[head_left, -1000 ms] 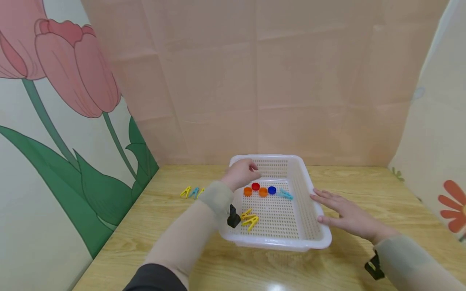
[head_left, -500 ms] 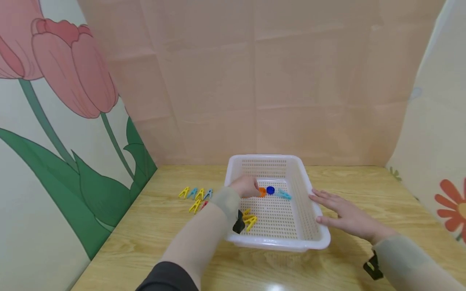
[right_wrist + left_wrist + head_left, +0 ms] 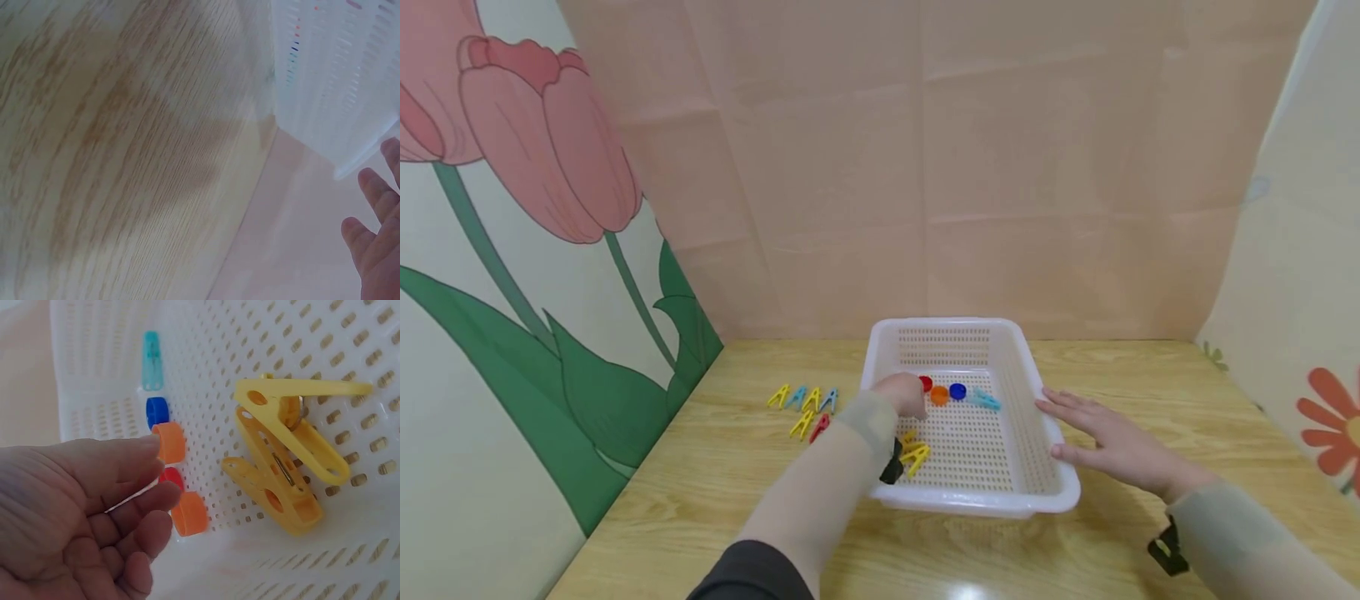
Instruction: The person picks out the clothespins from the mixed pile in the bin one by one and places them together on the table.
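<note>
My left hand (image 3: 901, 395) is inside the white plastic basket (image 3: 973, 501), over its left part. In the left wrist view its fingers are loosely bent, thumb apart from them, and nothing shows between them. Close to its fingertips are two orange bottle caps (image 3: 190, 514) and a red cap (image 3: 172, 478); a blue cap (image 3: 157, 414) lies beyond. In the head view the left hand hides one orange cap. Two yellow clothespins (image 3: 294, 400) lie nearer in the basket, a light-blue clothespin (image 3: 985, 400) farther right. My right hand (image 3: 1123, 450) rests straight fingers on the basket's right rim.
Several clothespins, such as a yellow clothespin (image 3: 802, 425) and a red clothespin (image 3: 820, 427), lie on the wooden table (image 3: 700, 492) left of the basket. A beige cloth backdrop (image 3: 925, 183) rises behind the table, with flower-printed panels at both sides.
My left hand has come down from above the basket's left rim to the caps, then shifted slightly left, showing the red cap again. The right hand stays at the rim.
</note>
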The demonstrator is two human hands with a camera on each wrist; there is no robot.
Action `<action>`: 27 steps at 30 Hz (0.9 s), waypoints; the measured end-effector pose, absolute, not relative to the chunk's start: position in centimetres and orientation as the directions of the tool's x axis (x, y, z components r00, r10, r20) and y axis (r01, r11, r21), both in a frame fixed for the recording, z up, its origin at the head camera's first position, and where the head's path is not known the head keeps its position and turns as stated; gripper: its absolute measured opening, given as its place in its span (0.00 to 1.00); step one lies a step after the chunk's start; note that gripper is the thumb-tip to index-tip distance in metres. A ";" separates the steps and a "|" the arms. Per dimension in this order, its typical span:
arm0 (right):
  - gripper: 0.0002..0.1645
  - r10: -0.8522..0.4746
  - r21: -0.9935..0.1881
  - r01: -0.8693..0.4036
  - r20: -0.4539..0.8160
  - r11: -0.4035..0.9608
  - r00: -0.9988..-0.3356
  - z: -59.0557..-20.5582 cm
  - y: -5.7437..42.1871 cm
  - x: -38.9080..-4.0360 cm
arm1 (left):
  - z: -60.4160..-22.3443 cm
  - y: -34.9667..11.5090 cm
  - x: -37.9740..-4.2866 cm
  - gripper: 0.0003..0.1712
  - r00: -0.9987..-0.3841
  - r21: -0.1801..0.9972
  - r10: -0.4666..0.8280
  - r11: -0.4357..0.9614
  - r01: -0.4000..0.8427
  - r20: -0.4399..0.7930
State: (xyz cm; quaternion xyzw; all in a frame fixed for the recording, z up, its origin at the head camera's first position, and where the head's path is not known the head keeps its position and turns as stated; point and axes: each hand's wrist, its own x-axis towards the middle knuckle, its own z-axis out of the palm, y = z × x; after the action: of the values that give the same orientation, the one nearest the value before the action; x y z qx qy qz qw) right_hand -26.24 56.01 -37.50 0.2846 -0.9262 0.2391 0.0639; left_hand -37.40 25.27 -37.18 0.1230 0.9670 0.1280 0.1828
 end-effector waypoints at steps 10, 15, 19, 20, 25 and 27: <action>0.38 -0.479 -0.426 -0.530 0.230 0.733 -0.847 -37.8 56.2 -26.4 | -37.7 25.6 -36.8 0.11 -0.893 0.196 0.214 0.970 0.145 -0.396; 0.38 -0.489 -0.421 -0.544 0.242 0.725 -0.838 -37.7 56.0 -26.4 | -37.3 25.7 -36.3 0.06 -0.884 0.162 0.203 0.976 0.147 -0.422; 0.38 -0.488 -0.420 -0.546 0.245 0.725 -0.838 -37.7 56.0 -26.4 | -37.2 25.8 -36.0 0.06 -0.878 0.131 0.220 0.975 0.181 -0.425; 0.38 -0.488 -0.421 -0.546 0.245 0.724 -0.837 -37.7 56.0 -26.4 | -37.2 25.8 -35.9 0.06 -0.878 0.125 0.226 0.974 0.191 -0.421; 0.38 -0.488 -0.421 -0.544 0.242 0.726 -0.838 -37.6 56.0 -26.3 | -37.2 25.8 -35.8 0.07 -0.878 0.121 0.267 0.964 0.238 -0.398; 0.38 -0.486 -0.419 -0.542 0.242 0.728 -0.840 -37.6 56.0 -26.3 | -37.2 25.9 -35.9 0.09 -0.879 0.146 0.278 0.960 0.239 -0.387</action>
State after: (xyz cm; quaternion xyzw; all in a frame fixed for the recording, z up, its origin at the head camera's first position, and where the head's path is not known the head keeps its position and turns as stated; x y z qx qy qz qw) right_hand -26.29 56.03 -37.57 0.2771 -0.9277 0.2433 0.0577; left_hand -35.86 25.90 -37.21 0.1333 0.9682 0.0471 0.2066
